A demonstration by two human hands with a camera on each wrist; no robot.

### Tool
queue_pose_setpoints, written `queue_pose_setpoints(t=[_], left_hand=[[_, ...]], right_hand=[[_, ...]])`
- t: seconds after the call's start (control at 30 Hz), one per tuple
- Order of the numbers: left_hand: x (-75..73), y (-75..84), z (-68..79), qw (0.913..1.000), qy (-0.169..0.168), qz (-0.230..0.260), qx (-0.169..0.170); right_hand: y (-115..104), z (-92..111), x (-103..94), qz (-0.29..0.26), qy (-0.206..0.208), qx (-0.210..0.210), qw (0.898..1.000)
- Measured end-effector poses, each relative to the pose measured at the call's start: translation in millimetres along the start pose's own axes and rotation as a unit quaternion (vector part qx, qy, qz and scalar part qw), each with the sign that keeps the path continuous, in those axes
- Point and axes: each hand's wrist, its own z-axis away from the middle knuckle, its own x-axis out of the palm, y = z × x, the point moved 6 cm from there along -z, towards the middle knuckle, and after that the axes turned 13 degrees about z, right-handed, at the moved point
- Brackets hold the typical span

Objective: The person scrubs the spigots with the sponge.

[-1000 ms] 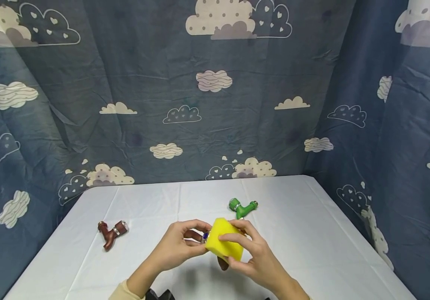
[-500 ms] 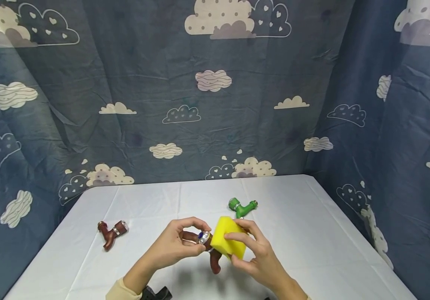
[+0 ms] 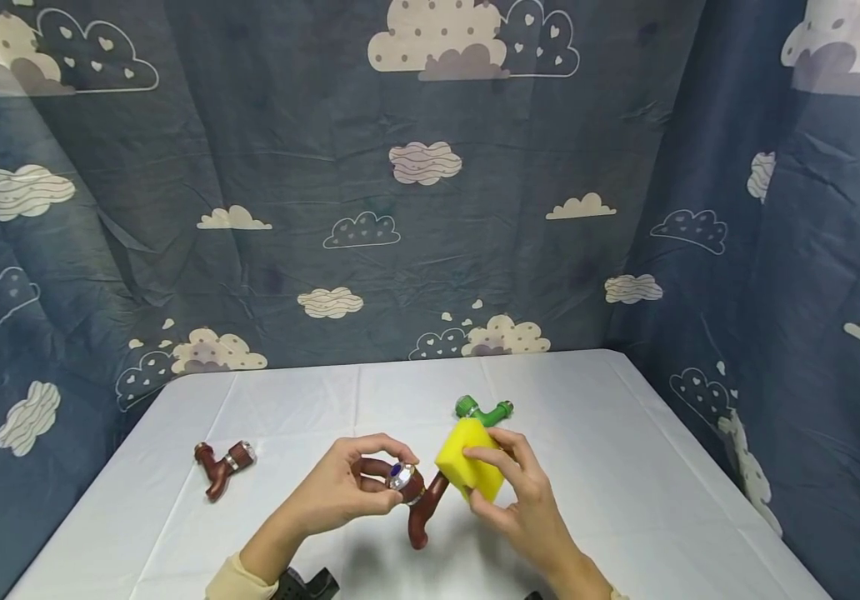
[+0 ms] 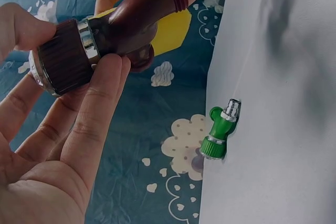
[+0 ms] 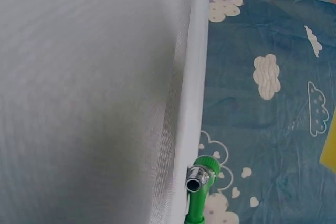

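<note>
My left hand (image 3: 347,487) pinches a dark brown tap (image 3: 422,510) by its ribbed knob, thumb and fingers around it. The knob has a chrome cap with a blue dot, and its body, with a chrome ring, shows large in the left wrist view (image 4: 139,17). In my right hand (image 3: 520,496) is a yellow sponge (image 3: 467,458), pinched between thumb and fingers. The sponge overlaps the end of the tap's threaded inlet in the head view. Only a yellow edge of it enters the right wrist view (image 5: 331,150). Both hands are over the table.
A green tap (image 3: 486,414) lies behind the sponge, towards the table's far side. Another brown tap (image 3: 222,471) lies at the left. White cloth covers the table (image 3: 310,400); a dark blue cloud-print curtain (image 3: 272,267) hangs behind and at both sides.
The sponge has moved up and right with my right hand, uncovering more of the brown tap. My left hand has shifted slightly left, still gripping the knob.
</note>
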Motion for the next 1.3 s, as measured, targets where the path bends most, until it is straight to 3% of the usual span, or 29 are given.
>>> queue_pose_setpoints(t=[0.23,0.53,0.77,1.0,1.3], left_hand=[[-2.7,3.8,2.6,0.9999,-0.009,0.003,0.010],[-2.3,2.7,1.5,0.9998,0.018,0.011,0.000],[-2.7,2.3,0.5,0.9987,0.050,0.002,0.015],[-12.7,1.5,-1.4,0.9922,0.119,-0.024,0.027],[-11.5,-1.0,-2.1,0.9971,0.073,0.019,-0.001]], right_hand=[[5,-1,0.3,-0.014,0.023,0.028,0.999],[-3,-1,1.2,-0.024,0.028,0.017,0.999],[-22,5,6.2,-0.032,0.006,-0.056,0.998],[-37,7,9.5,-0.076,-0.027,-0.134,0.988],[-38,8,7.9,-0.063,-0.030,-0.140,0.988]])
